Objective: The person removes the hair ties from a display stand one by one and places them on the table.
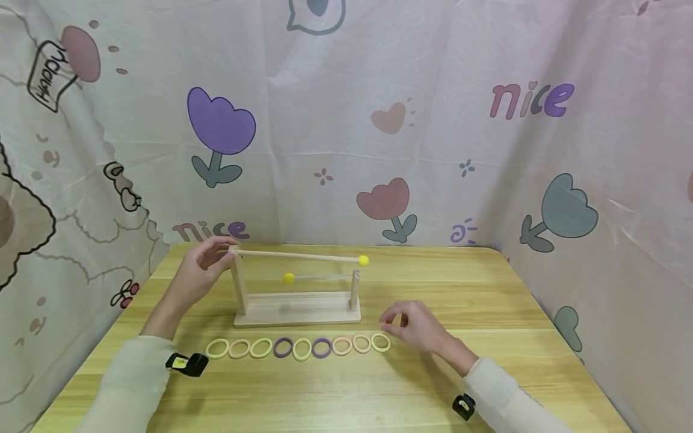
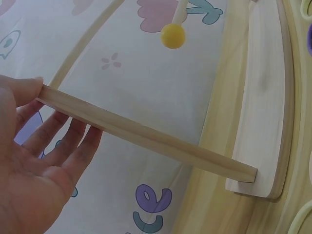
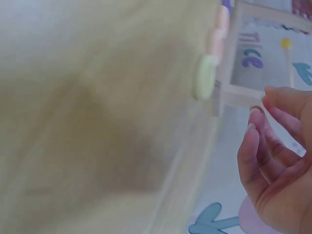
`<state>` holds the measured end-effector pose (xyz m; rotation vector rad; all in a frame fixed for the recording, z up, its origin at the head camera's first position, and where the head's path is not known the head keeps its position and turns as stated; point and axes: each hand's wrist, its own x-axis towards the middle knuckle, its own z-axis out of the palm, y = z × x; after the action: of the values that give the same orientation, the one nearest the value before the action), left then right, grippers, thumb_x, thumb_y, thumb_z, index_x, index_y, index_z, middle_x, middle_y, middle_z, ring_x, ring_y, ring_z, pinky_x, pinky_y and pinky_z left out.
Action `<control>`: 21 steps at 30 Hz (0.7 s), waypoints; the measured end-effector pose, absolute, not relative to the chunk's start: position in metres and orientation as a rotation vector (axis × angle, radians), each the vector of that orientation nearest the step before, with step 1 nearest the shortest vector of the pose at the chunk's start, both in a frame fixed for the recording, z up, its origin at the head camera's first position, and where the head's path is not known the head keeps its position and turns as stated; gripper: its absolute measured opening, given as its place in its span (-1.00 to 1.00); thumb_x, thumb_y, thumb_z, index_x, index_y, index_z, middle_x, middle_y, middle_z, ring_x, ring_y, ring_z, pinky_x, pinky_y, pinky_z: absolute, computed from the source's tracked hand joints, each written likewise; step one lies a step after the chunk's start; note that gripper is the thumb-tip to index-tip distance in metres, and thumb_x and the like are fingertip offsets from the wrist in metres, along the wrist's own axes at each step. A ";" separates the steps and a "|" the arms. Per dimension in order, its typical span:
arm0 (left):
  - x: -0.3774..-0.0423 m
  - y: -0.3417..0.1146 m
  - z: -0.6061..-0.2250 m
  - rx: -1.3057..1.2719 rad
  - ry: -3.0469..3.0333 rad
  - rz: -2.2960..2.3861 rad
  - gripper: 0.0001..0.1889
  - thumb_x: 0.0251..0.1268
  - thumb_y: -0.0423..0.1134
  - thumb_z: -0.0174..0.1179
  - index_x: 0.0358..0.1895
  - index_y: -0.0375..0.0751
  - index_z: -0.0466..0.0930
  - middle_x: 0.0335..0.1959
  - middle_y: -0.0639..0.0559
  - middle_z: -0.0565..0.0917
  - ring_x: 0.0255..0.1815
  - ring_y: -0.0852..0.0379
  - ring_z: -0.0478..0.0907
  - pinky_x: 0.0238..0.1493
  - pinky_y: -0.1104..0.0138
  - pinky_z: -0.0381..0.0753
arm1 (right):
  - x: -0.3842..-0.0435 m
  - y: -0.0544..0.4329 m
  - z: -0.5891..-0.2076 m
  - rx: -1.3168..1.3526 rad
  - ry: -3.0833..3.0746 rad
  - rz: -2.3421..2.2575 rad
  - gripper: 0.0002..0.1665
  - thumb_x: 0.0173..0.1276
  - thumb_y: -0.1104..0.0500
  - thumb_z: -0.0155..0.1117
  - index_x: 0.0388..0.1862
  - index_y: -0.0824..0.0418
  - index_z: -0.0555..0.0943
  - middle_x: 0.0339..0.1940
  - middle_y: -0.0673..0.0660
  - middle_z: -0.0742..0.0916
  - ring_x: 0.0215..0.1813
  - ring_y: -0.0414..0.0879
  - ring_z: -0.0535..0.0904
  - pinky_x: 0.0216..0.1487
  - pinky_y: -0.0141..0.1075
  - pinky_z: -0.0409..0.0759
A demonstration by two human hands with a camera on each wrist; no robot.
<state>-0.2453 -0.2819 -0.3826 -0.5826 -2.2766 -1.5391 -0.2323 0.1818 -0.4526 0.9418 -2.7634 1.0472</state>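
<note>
My left hand (image 1: 196, 275) pinches the top of the tall left post (image 1: 239, 282) of a wooden stand. In the left wrist view, the thumb lies on one side of the post (image 2: 146, 136) and the fingers on the other. From it a long rod (image 1: 298, 257) reaches right to a yellow ball (image 1: 363, 261). A lower rod (image 1: 325, 277) points left from the short right post (image 1: 355, 291), tipped with another yellow ball (image 1: 289, 278). Loosely bent and holding nothing, my right hand (image 1: 419, 328) hovers beside the rightmost yellow-green ring (image 1: 381, 351).
Several pink, purple and yellow-green rings lie in a row before the stand's base (image 1: 298, 310), among them a purple ring (image 1: 322, 356) and a pink ring (image 1: 240, 358). A printed cloth (image 1: 325, 120) hangs behind the wooden table (image 1: 325, 397).
</note>
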 end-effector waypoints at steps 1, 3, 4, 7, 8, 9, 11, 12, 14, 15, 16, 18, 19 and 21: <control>-0.245 -0.282 -0.383 -0.585 -2.271 -1.537 -0.74 0.56 -0.39 0.12 0.19 -0.42 0.49 0.02 0.32 0.67 0.09 0.54 0.59 0.08 0.66 0.61 | -0.234 0.183 -0.450 0.924 -2.751 1.055 -0.90 0.33 0.25 0.48 -0.19 0.21 0.80 -0.32 0.03 0.82 -0.64 -0.37 0.39 -0.64 -0.49 0.42; -0.246 -0.281 -0.384 -0.595 -2.263 -1.529 -0.72 0.56 -0.40 0.11 0.20 -0.46 0.48 0.03 0.30 0.67 0.10 0.53 0.59 0.11 0.68 0.58 | -0.237 0.184 -0.444 0.888 -2.726 1.062 -0.88 0.35 0.26 0.46 -0.16 0.25 0.79 -0.30 0.07 0.82 -0.64 -0.40 0.37 -0.64 -0.48 0.42; -0.246 -0.281 -0.384 -0.596 -2.260 -1.525 -0.73 0.55 -0.41 0.12 0.20 -0.45 0.49 0.03 0.30 0.67 0.10 0.53 0.59 0.11 0.68 0.58 | -0.239 0.185 -0.442 0.875 -2.707 1.061 -0.88 0.35 0.27 0.45 -0.16 0.26 0.79 -0.30 0.08 0.82 -0.64 -0.40 0.37 -0.64 -0.49 0.42; -0.247 -0.282 -0.384 -0.597 -2.253 -1.523 -0.71 0.55 -0.42 0.11 0.20 -0.51 0.47 0.01 0.40 0.65 0.09 0.53 0.58 0.11 0.68 0.57 | -0.245 0.185 -0.433 0.820 -2.659 1.064 -0.87 0.36 0.27 0.44 -0.15 0.27 0.78 -0.30 0.11 0.82 -0.66 -0.41 0.35 -0.67 -0.48 0.40; -0.247 -0.283 -0.384 -0.596 -2.255 -1.523 -0.72 0.55 -0.42 0.11 0.20 -0.50 0.47 0.00 0.43 0.64 0.08 0.53 0.59 0.10 0.68 0.57 | -0.247 0.185 -0.429 0.792 -2.647 1.074 -0.87 0.36 0.27 0.44 -0.14 0.26 0.78 -0.30 0.12 0.82 -0.67 -0.40 0.35 -0.68 -0.48 0.38; -0.247 -0.283 -0.384 -0.594 -2.256 -1.526 -0.72 0.55 -0.42 0.11 0.20 -0.50 0.47 0.00 0.44 0.64 0.08 0.52 0.59 0.09 0.68 0.58 | -0.249 0.186 -0.426 0.759 -2.639 1.088 -0.87 0.37 0.27 0.43 -0.13 0.25 0.78 -0.31 0.12 0.81 -0.68 -0.39 0.36 -0.69 -0.48 0.37; -0.247 -0.285 -0.383 -0.595 -2.264 -1.533 -0.72 0.55 -0.42 0.11 0.20 -0.48 0.47 0.01 0.46 0.63 0.08 0.52 0.59 0.08 0.67 0.59 | -0.254 0.187 -0.418 0.686 -2.628 1.113 -0.86 0.39 0.26 0.41 -0.11 0.23 0.78 -0.31 0.12 0.80 -0.69 -0.35 0.38 -0.70 -0.47 0.35; -0.247 -0.285 -0.383 -0.595 -2.277 -1.530 -0.72 0.56 -0.41 0.11 0.21 -0.46 0.47 0.01 0.46 0.63 0.08 0.52 0.59 0.08 0.67 0.59 | -0.256 0.187 -0.414 0.644 -2.630 1.130 -0.86 0.40 0.26 0.40 -0.09 0.21 0.78 -0.31 0.12 0.80 -0.70 -0.33 0.39 -0.70 -0.47 0.34; -0.246 -0.286 -0.381 -0.590 -2.309 -1.507 -0.70 0.57 -0.37 0.12 0.23 -0.41 0.48 0.04 0.45 0.63 0.09 0.52 0.59 0.08 0.67 0.58 | -0.259 0.190 -0.406 0.581 -2.637 1.148 -0.83 0.42 0.25 0.38 -0.05 0.21 0.77 -0.29 0.14 0.79 -0.69 -0.28 0.43 -0.70 -0.45 0.35; -0.246 -0.286 -0.379 -0.582 -2.327 -1.484 -0.70 0.57 -0.35 0.12 0.24 -0.37 0.49 0.05 0.44 0.64 0.10 0.53 0.58 0.08 0.68 0.56 | -0.260 0.191 -0.402 0.554 -2.644 1.140 -0.82 0.43 0.25 0.37 -0.03 0.21 0.77 -0.27 0.16 0.79 -0.68 -0.26 0.44 -0.70 -0.44 0.36; -0.245 -0.285 -0.377 -0.571 -2.347 -1.456 -0.70 0.58 -0.33 0.12 0.26 -0.34 0.49 0.06 0.42 0.64 0.10 0.54 0.57 0.09 0.69 0.55 | -0.262 0.192 -0.399 0.540 -2.646 1.122 -0.80 0.44 0.24 0.36 0.00 0.23 0.76 -0.25 0.19 0.80 -0.67 -0.25 0.46 -0.69 -0.43 0.37; -0.243 -0.282 -0.370 -0.530 -2.392 -1.371 -0.68 0.61 -0.25 0.11 0.28 -0.26 0.50 0.09 0.32 0.65 0.12 0.56 0.55 0.12 0.72 0.50 | -0.265 0.194 -0.392 0.501 -2.651 1.074 -0.76 0.46 0.22 0.35 0.05 0.24 0.74 -0.20 0.23 0.81 -0.63 -0.21 0.48 -0.65 -0.41 0.41; -0.242 -0.279 -0.365 -0.502 -2.415 -1.325 -0.68 0.62 -0.21 0.09 0.29 -0.22 0.51 0.12 0.26 0.65 0.13 0.54 0.54 0.15 0.72 0.49 | -0.266 0.194 -0.389 0.481 -2.650 1.038 -0.75 0.46 0.20 0.34 0.06 0.24 0.74 -0.17 0.24 0.82 -0.59 -0.19 0.51 -0.60 -0.40 0.43; -0.238 -0.270 -0.355 -0.456 -2.455 -1.237 -0.66 0.64 -0.15 0.06 0.31 -0.18 0.51 0.16 0.09 0.66 0.18 0.39 0.57 0.29 0.55 0.56 | -0.267 0.194 -0.383 0.447 -2.643 0.979 -0.72 0.47 0.18 0.33 0.09 0.23 0.73 -0.12 0.26 0.83 -0.49 -0.12 0.59 -0.49 -0.37 0.50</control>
<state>-0.2384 -0.2697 -0.3554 -0.4559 -2.4546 -1.2369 -0.2674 0.1943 -0.3830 0.4468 -2.6427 0.9789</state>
